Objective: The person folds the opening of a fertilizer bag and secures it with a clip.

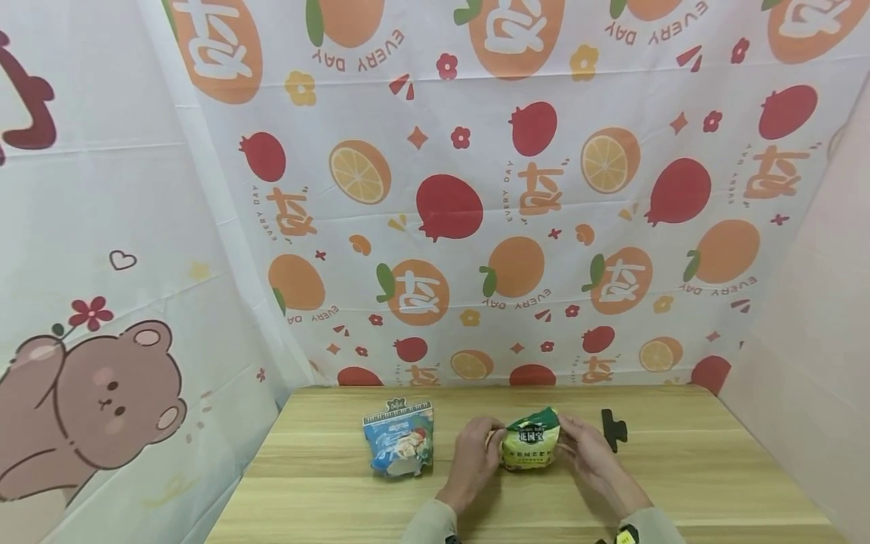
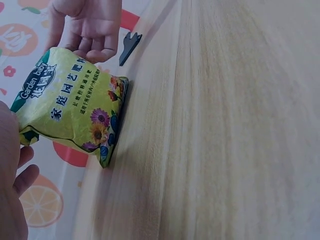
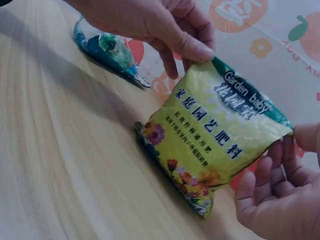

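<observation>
A small yellow-green bag of garden fertilizer (image 1: 529, 447), with a dark green top edge and flowers printed low on its front, stands upright on the table. My left hand (image 1: 473, 459) pinches its upper left corner between thumb and fingers, seen closely in the right wrist view. At the opposite upper corner, my right hand (image 3: 282, 192) pinches the bag, with its other fingers curled behind. The printed front faces me. Beyond my right hand lies a black clip (image 1: 614, 431), touched by neither hand.
To the left of my hands sits a blue printed bag (image 1: 399, 446) with a clip (image 1: 396, 405) on its top edge. The wooden table (image 1: 326, 499) ends at a fruit-print curtain (image 1: 448, 264) behind, and a bear-print curtain (image 1: 102, 249) hangs on the left.
</observation>
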Action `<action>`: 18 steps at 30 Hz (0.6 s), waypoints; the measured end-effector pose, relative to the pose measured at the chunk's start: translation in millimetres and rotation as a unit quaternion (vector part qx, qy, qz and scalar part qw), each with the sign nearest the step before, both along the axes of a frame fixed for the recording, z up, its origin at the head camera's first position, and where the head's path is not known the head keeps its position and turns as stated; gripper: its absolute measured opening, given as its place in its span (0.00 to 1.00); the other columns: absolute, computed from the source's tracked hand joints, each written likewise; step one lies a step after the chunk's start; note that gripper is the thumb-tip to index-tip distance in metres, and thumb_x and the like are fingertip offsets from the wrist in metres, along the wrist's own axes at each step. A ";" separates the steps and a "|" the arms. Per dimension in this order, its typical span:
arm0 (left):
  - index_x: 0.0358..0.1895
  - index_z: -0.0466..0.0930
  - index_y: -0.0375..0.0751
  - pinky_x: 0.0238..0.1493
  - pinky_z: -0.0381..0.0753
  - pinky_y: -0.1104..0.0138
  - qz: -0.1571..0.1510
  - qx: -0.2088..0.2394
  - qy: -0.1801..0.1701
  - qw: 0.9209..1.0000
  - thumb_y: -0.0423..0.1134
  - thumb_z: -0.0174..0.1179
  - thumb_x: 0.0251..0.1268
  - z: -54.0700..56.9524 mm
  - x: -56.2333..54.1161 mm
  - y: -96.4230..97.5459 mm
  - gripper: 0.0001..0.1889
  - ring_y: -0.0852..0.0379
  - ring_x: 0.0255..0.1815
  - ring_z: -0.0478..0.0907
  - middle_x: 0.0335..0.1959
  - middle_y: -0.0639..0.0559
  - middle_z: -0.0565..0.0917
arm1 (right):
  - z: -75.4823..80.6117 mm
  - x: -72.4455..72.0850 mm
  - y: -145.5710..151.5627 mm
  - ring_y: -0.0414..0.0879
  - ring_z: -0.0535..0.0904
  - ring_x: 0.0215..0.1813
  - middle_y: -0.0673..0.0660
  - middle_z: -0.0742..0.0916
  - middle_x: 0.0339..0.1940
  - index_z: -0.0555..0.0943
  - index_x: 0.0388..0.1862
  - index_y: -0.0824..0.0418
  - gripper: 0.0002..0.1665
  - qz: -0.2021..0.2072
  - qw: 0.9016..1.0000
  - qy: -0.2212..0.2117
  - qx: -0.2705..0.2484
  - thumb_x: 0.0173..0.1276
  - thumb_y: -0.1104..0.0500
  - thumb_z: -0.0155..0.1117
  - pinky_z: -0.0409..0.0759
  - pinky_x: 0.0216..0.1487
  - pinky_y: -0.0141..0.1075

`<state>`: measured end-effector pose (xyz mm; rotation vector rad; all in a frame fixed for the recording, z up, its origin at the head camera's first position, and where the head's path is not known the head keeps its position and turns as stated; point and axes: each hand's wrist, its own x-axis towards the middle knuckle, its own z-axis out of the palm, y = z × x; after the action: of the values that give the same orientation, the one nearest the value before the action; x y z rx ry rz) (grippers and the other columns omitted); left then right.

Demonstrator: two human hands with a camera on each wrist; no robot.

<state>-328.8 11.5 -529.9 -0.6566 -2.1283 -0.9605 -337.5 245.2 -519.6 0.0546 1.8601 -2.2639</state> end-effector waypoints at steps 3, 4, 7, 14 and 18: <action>0.38 0.83 0.44 0.45 0.84 0.66 0.003 -0.001 -0.005 1.000 0.31 0.63 0.68 -0.7 0.0 1.9 0.03 0.59 0.41 0.84 0.36 0.54 0.87 | 2.6 0.9 2.8 0.38 0.79 0.43 0.45 0.84 0.40 0.78 0.59 0.58 0.20 -0.001 1.000 -0.006 0.015 0.81 0.46 0.52 0.81 0.49 0.30; 0.37 0.83 0.44 0.45 0.84 0.66 0.004 0.000 -0.005 1.000 0.31 0.63 0.68 -0.6 0.1 1.7 0.03 0.59 0.40 0.83 0.36 0.54 0.87 | 3.5 0.7 2.3 0.38 0.79 0.44 0.45 0.84 0.40 0.77 0.60 0.59 0.20 0.001 1.000 -0.005 0.013 0.81 0.47 0.52 0.81 0.50 0.31; 0.37 0.83 0.44 0.43 0.84 0.67 0.008 0.003 0.000 1.000 0.31 0.64 0.67 -0.7 -0.3 1.8 0.03 0.59 0.39 0.83 0.35 0.53 0.87 | 5.6 0.7 -2.0 0.39 0.79 0.44 0.46 0.85 0.41 0.79 0.57 0.59 0.17 -0.004 1.000 -0.007 -0.005 0.82 0.51 0.49 0.79 0.48 0.32; 0.36 0.83 0.42 0.41 0.83 0.67 0.004 0.006 0.005 1.000 0.30 0.65 0.65 -0.2 -0.2 2.7 0.03 0.59 0.37 0.83 0.33 0.51 0.87 | 7.5 0.4 -6.9 0.42 0.78 0.40 0.50 0.84 0.37 0.80 0.55 0.67 0.21 -0.042 0.994 0.016 0.095 0.83 0.55 0.44 0.80 0.44 0.34; 0.37 0.83 0.41 0.40 0.83 0.67 0.002 0.004 0.010 1.000 0.29 0.65 0.65 0.8 0.0 3.6 0.03 0.59 0.37 0.83 0.33 0.52 0.87 | 8.6 0.8 -1.2 0.46 0.79 0.48 0.56 0.84 0.46 0.78 0.57 0.67 0.18 -0.077 0.965 0.080 0.237 0.81 0.55 0.51 0.83 0.47 0.38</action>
<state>-328.8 15.0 -529.1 -0.6565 -2.1055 -0.9561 -336.6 244.1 -511.0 0.0968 2.5276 -1.9045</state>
